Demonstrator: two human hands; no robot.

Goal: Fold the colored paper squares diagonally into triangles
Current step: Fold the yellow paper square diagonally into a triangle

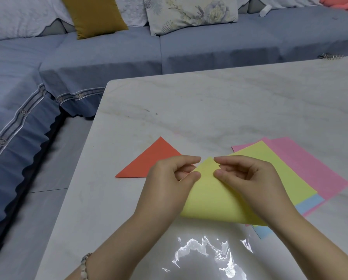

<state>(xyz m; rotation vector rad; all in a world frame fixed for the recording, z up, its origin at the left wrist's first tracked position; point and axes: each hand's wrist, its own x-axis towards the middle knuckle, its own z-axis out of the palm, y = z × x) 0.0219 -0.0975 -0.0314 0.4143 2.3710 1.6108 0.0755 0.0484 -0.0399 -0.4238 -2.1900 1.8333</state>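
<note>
Both hands pinch the top corner of the yellow paper (207,190), left hand (169,182) and right hand (247,178) each with thumb and forefinger curled on it, its lower edge bowed over unfolded. Beyond the left hand lies an orange triangle (148,161); under the right, pink sheets (314,164) and a blue sheet (308,205) on the bench (209,108).

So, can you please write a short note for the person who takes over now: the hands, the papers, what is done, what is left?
Left hand and right hand both pinch the top corner of the yellow sheet, which is bent over but not yet creased.
Orange triangle lies folded on the table, to the left.
Done: one triangle.
Left: crease the yellow, then fold the stack of pink, yellow and blue sheets on the right.
</note>
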